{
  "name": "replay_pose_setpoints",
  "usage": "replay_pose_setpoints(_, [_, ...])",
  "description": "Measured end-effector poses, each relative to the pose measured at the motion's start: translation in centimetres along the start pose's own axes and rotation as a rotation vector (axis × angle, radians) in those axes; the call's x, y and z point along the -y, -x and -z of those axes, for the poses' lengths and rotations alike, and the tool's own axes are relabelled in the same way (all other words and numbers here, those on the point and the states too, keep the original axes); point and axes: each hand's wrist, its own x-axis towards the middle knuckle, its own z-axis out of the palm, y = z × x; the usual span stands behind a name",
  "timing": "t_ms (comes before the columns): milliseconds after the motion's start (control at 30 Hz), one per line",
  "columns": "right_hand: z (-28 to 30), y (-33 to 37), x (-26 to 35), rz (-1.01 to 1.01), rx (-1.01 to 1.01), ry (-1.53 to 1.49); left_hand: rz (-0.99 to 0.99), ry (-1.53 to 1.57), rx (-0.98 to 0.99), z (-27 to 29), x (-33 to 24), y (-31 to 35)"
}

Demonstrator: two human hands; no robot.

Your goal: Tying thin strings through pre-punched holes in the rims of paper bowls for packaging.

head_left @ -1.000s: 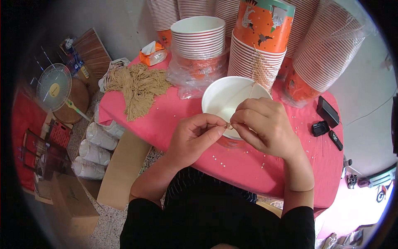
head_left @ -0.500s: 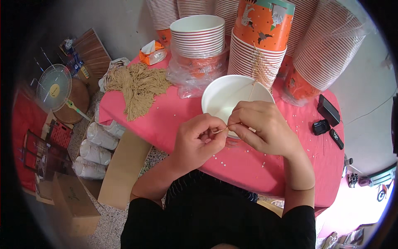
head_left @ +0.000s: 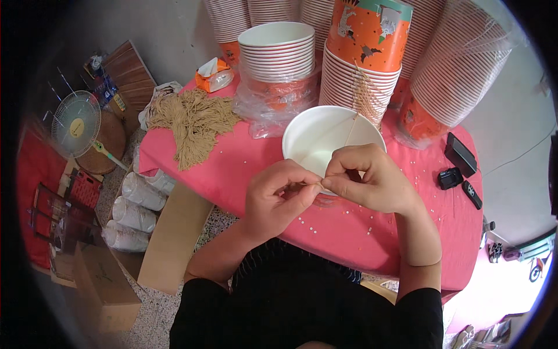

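Observation:
A white-lined paper bucket stands mouth up at the near middle of the table. A thin tan cord runs from its far wall across the mouth toward my hands. Over the near rim, my left hand is closed in a pinch on the cord. Fingertip to fingertip with it, my right hand also pinches the cord, thumb against index finger. The cord's end between the fingertips is mostly hidden. More tan cords hang down the side of the bucket stack just behind.
A heap of tan cords lies at the table's left. Further bucket stacks and a plastic-wrapped stack line the back. A black box and a remote sit at right. Small white dots litter the pink tablecloth.
The fingers of both hands have shifted slightly at the pinch. My right hand's fingers have drawn in and its thumb now meets the index finger. The bucket stays in place.

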Motion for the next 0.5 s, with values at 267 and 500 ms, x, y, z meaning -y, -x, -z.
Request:
replay_pose_setpoints(267, [-1.5,-0.8,-0.5,0.405,-0.285,0.315,0.584,0.689,-0.006,0.7,0.2,-0.4])
replay_pose_setpoints(500, [-2.5,-1.0,-1.1,0.490,-0.269,0.334,0.669,0.987,0.062,1.2,0.8,-0.2])
